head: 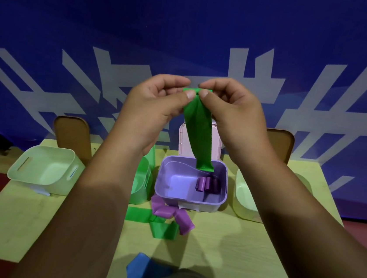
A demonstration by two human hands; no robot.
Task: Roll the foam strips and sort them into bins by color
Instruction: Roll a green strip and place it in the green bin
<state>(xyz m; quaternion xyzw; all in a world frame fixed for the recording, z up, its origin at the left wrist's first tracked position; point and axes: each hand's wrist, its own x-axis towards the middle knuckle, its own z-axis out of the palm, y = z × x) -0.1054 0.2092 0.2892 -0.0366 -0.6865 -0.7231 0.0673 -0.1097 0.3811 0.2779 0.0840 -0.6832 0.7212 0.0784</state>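
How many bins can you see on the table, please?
4: pale green bin far left; green bin left of centre, mostly hidden; purple bin at centre; pale yellow bin at right, partly hidden. More may be hidden.

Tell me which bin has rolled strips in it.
The purple bin, in the middle: purple rolls lie at its right end. The others show none, though some are partly hidden.

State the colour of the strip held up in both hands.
The strip is green; the head view shows it.
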